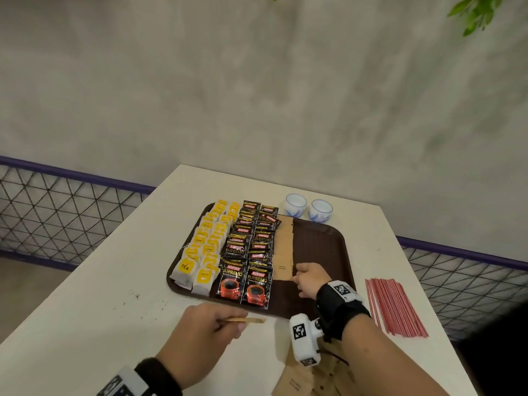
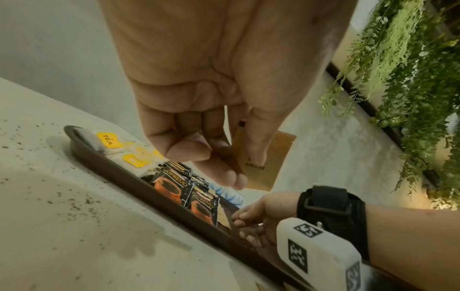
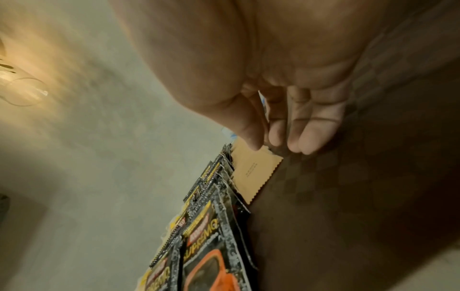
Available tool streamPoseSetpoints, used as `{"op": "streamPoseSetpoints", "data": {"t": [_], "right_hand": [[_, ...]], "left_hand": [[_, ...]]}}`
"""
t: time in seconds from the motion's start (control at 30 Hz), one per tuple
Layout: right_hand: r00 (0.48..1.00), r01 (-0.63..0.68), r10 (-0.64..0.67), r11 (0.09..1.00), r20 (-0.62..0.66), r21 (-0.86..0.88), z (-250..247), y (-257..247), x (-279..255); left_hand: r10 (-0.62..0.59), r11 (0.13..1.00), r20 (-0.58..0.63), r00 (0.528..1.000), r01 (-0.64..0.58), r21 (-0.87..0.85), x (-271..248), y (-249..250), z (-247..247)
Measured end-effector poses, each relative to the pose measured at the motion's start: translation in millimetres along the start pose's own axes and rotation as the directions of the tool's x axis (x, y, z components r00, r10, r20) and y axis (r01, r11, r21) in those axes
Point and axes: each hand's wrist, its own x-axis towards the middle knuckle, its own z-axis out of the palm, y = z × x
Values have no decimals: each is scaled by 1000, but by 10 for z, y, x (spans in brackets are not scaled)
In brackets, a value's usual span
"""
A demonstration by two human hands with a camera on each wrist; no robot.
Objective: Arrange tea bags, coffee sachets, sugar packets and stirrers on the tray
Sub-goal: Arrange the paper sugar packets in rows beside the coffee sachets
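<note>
A sugar packet [image 1: 253, 320] is pinched in the left hand [image 1: 205, 324] above the tabletop [image 1: 114, 281], near the tray [image 1: 328, 247]. The right hand [image 1: 310, 280] is set on the tray, thumb touching the nearest packet of the sugar row [image 1: 283, 247]; whether it is gripped cannot be told. Tea bags [image 1: 205, 247] and coffee sachets [image 1: 248, 252] are ranged left of that row. Stirrers [image 1: 394, 307] are laid on the tabletop, right of the tray.

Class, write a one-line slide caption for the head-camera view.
Right hand touches a brown sugar packet on the tray beside coffee sachets; left hand pinches a second packet.
</note>
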Motion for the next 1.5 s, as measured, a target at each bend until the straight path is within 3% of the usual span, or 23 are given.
{"op": "streamPoseSetpoints", "data": {"t": [0.1, 0.2, 0.3, 0.37, 0.5, 0.63, 0.77, 0.83, 1.0, 1.17, 1.33, 1.5], "right_hand": [[996, 91, -91, 996, -24, 17, -56, 21, -161], [979, 201, -205, 968, 12, 151, -153, -11, -554], [954, 176, -260, 890, 151, 421, -239, 69, -973], [937, 143, -283, 847, 207, 512, -258, 143, -1180], [935, 230, -339, 805, 106, 546, -219, 188, -1320], [945, 270, -325, 835, 33, 479, -284, 175, -1301], [973, 217, -166, 900, -163, 377, -466, 219, -913], [973, 174, -120, 944, -198, 281, -483, 226, -624], [988, 122, -110, 988, -112, 98, -205, 129, -73], [988, 138, -142, 988, -59, -64, -32, 54, 128], [970, 192, -230, 923, -77, -334, -34, 12, 150], [947, 305, -308, 785, 87, -539, -48, -28, 133]], "left_hand": [[-24, 997, 8, 1000, 24, -77, 35, 48, 19], [16, 979, 60, 998, -4, -205, 62, 131, 43], [78, 941, 33, 996, -63, -333, 72, 234, 103], [87, 914, -9, 996, -83, -397, 88, 281, 145], [79, 896, -2, 997, -72, -439, 114, 369, 224], [96, 915, 24, 995, -78, -395, 140, 398, 251], [39, 959, 87, 995, -13, -284, 129, 249, 308], [6, 969, 152, 988, 32, -246, 102, 153, 352], [-23, 978, 209, 978, 65, -198, 120, 10, 353], [-46, 991, 156, 987, 65, -119, 161, -78, 237], [-66, 992, 138, 988, 80, -97, 184, -129, 204], [-77, 992, 125, 989, 89, -92, 204, -135, 200]]}}
